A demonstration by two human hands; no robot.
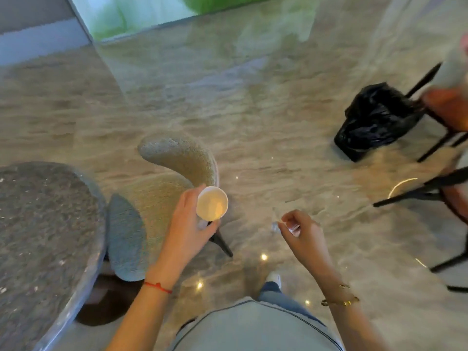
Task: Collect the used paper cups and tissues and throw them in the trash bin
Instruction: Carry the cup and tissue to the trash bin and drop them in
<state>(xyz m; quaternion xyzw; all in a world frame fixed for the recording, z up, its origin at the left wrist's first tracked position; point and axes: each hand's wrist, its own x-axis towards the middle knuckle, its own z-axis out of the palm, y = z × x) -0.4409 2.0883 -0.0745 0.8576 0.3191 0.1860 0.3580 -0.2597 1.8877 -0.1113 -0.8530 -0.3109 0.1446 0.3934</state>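
Paper cup (212, 203) stands upright in my left hand (188, 225), fingers curled round its side, its open mouth facing up at me. My right hand (302, 233) pinches a small crumpled tissue (293, 228), blurred. Below the cup is a fuzzy chair (174, 168), beside the grey stone desk (43, 229). A black trash bag (374, 120) sits on the marble floor (253, 110), well apart to the right.

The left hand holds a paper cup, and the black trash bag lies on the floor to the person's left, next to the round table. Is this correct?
Not quite. The left hand does hold the paper cup, but the head view shows the black trash bag on the floor to the person's right, beside dark chair legs. The round table is on the left, away from the bag.
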